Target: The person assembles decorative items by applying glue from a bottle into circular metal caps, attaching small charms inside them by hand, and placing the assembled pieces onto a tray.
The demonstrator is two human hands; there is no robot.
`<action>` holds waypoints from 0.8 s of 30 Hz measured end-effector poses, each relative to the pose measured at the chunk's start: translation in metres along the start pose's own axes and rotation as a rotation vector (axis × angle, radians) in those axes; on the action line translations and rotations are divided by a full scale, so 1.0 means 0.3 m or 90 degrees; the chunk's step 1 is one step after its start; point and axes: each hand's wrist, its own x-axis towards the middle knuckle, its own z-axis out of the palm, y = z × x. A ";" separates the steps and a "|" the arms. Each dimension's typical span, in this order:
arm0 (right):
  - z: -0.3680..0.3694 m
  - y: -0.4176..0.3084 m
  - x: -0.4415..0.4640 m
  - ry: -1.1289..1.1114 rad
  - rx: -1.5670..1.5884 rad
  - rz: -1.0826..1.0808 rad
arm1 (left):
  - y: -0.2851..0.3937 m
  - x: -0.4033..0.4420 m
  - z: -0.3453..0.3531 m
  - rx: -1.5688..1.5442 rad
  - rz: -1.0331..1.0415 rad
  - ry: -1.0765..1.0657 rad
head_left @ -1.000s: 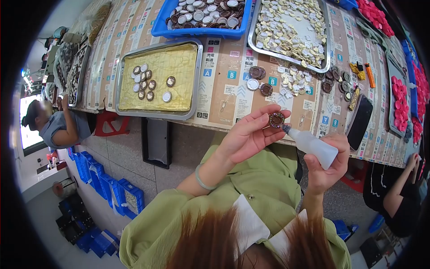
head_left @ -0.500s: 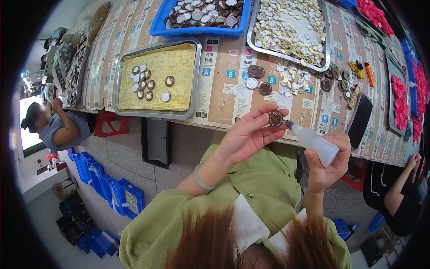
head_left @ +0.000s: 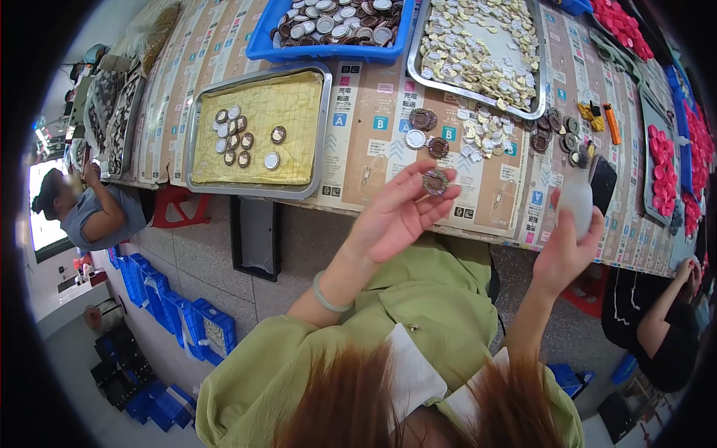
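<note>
Between thumb and fingers, my left hand [head_left: 399, 209] pinches a round brown beaded piece [head_left: 435, 182] above the table's near edge. My right hand [head_left: 569, 250] is wrapped round a translucent white bottle [head_left: 575, 203], held upright with its dark tip pointing away from me, apart from the piece. Beyond my left hand lie a white disc [head_left: 415, 140] and brown beaded rings [head_left: 438, 148]. A pile of small cream pieces [head_left: 485, 134] sits beside them. Several round pieces rest on the yellow lining of a metal tray [head_left: 326, 127] at the left.
A blue bin [head_left: 328, 54] of discs and a metal tray [head_left: 539, 67] of cream pieces stand at the back. Near my right hand lie a phone [head_left: 603, 183] and an orange cutter [head_left: 612, 124]. Pink pieces [head_left: 661, 168] are at the right. Other people sit at both sides.
My right hand has moved right and away from the beaded piece, turning the bottle upright. My left hand has shifted slightly left and away from me, still with the piece.
</note>
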 end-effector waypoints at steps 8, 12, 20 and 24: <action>-0.109 0.192 0.107 0.020 -0.269 -0.061 | 0.028 -0.010 -0.049 -0.002 0.038 0.040; -0.073 0.176 0.049 0.099 -0.475 -0.397 | 0.027 -0.008 -0.065 -0.007 0.037 0.044; 0.092 0.222 0.114 -0.354 -0.583 -0.386 | -0.002 -0.003 -0.032 0.006 0.009 0.040; 0.071 0.186 0.080 -0.352 -0.657 -0.358 | -0.012 -0.007 -0.070 -0.005 0.005 0.049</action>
